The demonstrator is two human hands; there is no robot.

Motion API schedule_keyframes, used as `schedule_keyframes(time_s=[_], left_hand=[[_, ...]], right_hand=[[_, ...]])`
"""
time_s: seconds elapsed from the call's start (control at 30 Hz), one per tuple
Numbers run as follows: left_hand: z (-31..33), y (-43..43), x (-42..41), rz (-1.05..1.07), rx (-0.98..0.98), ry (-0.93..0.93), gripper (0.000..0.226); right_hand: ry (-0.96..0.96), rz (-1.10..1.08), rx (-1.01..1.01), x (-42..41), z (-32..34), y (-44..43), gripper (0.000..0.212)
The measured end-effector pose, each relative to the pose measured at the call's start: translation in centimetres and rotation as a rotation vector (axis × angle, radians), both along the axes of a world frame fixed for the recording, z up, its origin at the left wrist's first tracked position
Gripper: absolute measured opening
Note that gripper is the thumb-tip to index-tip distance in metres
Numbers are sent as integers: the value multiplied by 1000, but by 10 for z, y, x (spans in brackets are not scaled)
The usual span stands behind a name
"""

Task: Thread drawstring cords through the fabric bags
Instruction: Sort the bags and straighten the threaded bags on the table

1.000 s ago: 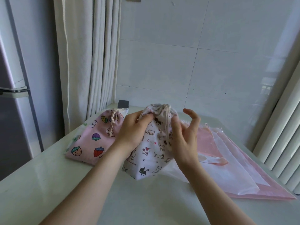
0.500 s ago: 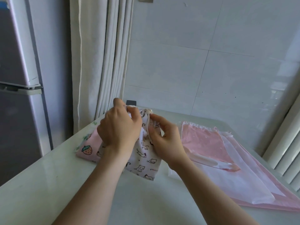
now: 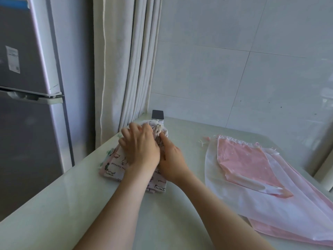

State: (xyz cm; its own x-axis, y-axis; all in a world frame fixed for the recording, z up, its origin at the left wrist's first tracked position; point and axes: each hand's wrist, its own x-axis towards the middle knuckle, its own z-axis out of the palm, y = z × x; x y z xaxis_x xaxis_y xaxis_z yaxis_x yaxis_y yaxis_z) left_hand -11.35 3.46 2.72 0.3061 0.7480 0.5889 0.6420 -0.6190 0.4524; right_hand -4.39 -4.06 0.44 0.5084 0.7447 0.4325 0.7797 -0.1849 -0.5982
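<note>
A white cat-print bag [image 3: 116, 164] lies flat at the table's left, on top of a pink bag whose edge [image 3: 102, 172] just shows beneath it. Its neck is gathered, and a cream drawstring cord [image 3: 159, 129] shows there. My left hand [image 3: 139, 147] lies palm down on the bag, fingers spread toward the neck. My right hand [image 3: 171, 162] is beside it, fingertips tucked in at the gathered neck and partly hidden under my left hand.
Flat pink fabric [image 3: 243, 159] lies on white fabric [image 3: 234, 204] on the table's right half. A small dark-topped box [image 3: 158, 115] stands at the far edge behind the bags. A curtain [image 3: 122, 69] and a fridge [image 3: 27, 123] are on the left.
Both hands carried the cat-print bag left and down, from upright in the middle to flat on the pink strawberry bag, which is now almost covered. My view turned left.
</note>
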Motion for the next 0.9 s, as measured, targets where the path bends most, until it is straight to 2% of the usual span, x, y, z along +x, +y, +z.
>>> schedule_keyframes(time_s=[0.07, 0.2, 0.3, 0.37, 0.43, 0.53, 0.63, 0.7, 0.77, 0.9], left_hand=[[-6, 1, 2, -26, -66, 113, 29], [-17, 3, 1, -31, -204, 335, 54], [-19, 1, 1, -58, -215, 406, 53], [-14, -2, 0, -39, -207, 346, 57], [-9, -7, -1, -10, -173, 202, 58], [-4, -14, 0, -48, -10, -65, 32], [-6, -21, 7, -257, 162, -228, 15], [-9, -29, 14, -439, 188, -251, 17], [-13, -38, 19, -596, 110, -232, 17], [-23, -49, 30, -752, -18, -75, 13]], right_hand=[[5, 17, -2, 3, -4, 2, 52], [35, -14, 5, 7, -6, -3, 57], [16, -64, 11, 7, -9, -10, 51], [18, -134, 48, 9, -11, -12, 43], [31, -183, 105, 9, -8, -15, 37], [57, -235, 205, 8, 5, -24, 38], [48, -288, 262, 12, 24, -39, 41], [39, -327, 232, 20, 34, -53, 42], [36, -381, 155, 32, 38, -68, 42], [-28, -512, -59, 58, 24, -99, 39]])
